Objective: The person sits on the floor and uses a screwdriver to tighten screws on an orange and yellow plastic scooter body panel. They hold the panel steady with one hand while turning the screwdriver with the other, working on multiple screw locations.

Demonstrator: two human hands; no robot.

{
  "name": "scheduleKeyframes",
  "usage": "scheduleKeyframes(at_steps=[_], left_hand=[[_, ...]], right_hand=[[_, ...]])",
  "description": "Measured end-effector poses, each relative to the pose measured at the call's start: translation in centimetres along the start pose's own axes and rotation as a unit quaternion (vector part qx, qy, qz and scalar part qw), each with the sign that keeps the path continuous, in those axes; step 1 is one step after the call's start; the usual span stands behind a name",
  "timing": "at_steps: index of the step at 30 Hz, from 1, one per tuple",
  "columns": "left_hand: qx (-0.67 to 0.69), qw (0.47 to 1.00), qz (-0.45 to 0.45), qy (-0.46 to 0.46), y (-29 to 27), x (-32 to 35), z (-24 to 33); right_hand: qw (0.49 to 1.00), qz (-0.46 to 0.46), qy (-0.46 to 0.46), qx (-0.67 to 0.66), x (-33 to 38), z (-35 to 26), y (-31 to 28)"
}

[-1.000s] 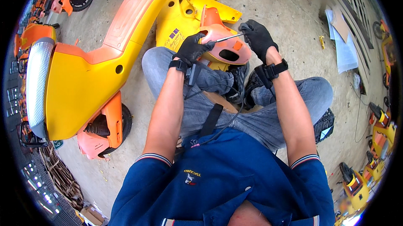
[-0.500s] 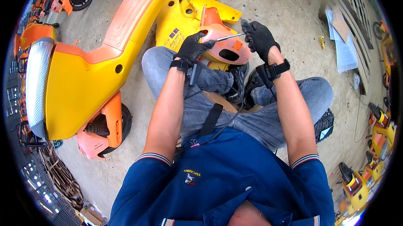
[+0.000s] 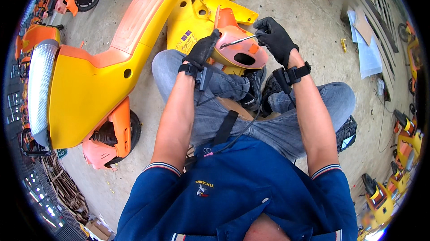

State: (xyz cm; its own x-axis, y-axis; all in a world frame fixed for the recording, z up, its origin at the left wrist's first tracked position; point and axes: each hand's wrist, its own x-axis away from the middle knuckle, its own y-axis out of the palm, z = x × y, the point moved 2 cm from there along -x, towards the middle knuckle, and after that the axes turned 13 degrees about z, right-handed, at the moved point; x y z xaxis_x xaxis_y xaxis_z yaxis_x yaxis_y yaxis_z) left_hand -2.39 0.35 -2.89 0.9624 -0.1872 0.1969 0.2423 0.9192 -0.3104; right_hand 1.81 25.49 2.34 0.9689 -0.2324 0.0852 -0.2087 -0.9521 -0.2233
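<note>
In front of me, a pale orange scooter shell (image 3: 233,35) with a dark oval opening leans against yellow body panels between my feet. A screwdriver (image 3: 237,42) is held in my right hand (image 3: 275,39); its thin metal shaft points left across the shell, its tip over the shell's left part. The handle is hidden in the black-gloved fingers. My left hand (image 3: 202,49), also gloved in black, is at the left edge of the shell and seems to grip it, with some fingers out of sight. The screwdriver's tip is apart from the left hand.
To the left stands a large yellow and orange scooter body (image 3: 85,93) with a wheel below. Loose yellow panels (image 3: 190,19) lie ahead. White sheets (image 3: 367,46) and long dark strips (image 3: 374,8) lie at the right. More scooters (image 3: 383,200) line the right rim.
My left hand has come away from the screwdriver's shaft to the left edge of the shell. The shaft's left end now shows. My right hand has shifted slightly.
</note>
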Motion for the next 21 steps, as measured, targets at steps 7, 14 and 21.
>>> scheduleKeyframes(at_steps=[7,14,21], left_hand=[[-0.032,0.997,-0.046,0.049,0.2,0.9,1.2],[-0.05,0.995,-0.062,0.064,0.2,0.9,1.6],[-0.111,0.984,-0.083,0.108,-0.3,0.2,0.6]], right_hand=[[0.992,-0.004,0.126,0.018,0.9,-1.1,0.3],[0.989,0.002,0.109,0.103,0.7,0.8,0.3],[0.998,-0.005,0.033,0.045,0.5,0.4,0.7]])
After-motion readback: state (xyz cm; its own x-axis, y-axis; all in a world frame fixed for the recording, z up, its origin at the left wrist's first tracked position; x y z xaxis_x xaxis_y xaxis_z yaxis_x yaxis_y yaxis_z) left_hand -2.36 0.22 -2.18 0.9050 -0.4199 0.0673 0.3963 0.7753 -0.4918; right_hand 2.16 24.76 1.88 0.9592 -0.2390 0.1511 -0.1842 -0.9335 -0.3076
